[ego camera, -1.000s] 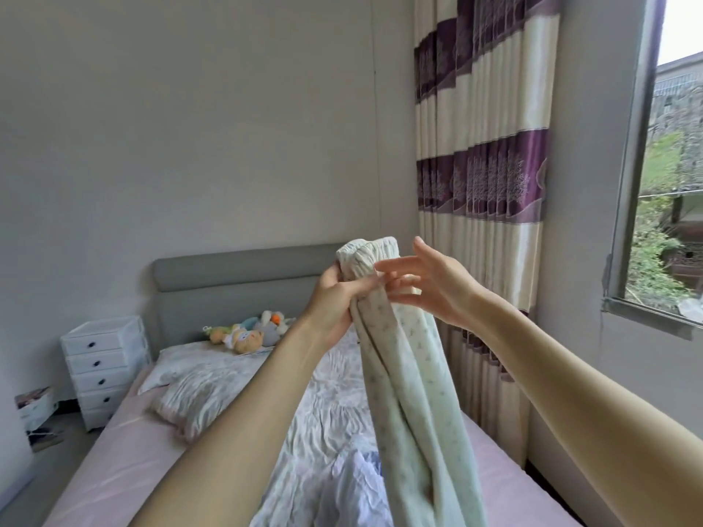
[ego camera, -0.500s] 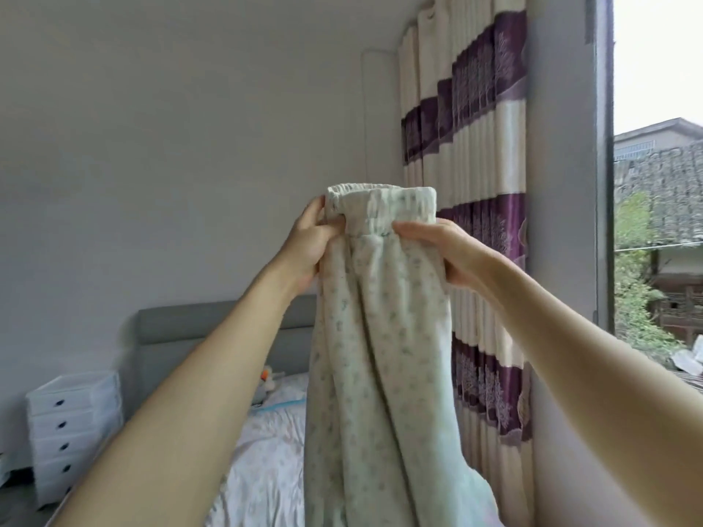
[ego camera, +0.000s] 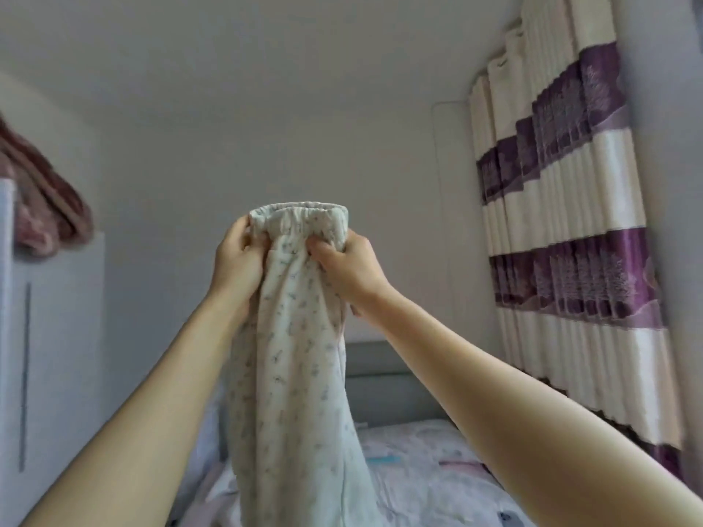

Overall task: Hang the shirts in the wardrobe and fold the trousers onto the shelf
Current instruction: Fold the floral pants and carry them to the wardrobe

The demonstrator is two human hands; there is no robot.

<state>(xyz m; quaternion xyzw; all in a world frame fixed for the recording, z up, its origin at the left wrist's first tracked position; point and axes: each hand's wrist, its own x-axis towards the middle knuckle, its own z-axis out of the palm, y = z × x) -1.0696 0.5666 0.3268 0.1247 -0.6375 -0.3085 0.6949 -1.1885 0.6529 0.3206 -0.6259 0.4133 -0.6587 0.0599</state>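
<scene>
Head view: we see the left hand (ego camera: 237, 260) and right hand (ego camera: 348, 270) with fingers curled tight on the waistband of the trousers (ego camera: 293, 374), held up, hanging above the bed (ego camera: 437, 473).

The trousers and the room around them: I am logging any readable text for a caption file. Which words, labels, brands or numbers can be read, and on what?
None can be read.
trousers: only small printed sprigs, no label showing at the waistband.
curtain: purple bands with a tree pattern, no lettering.
bedding: blurred coloured marks, unreadable.
</scene>
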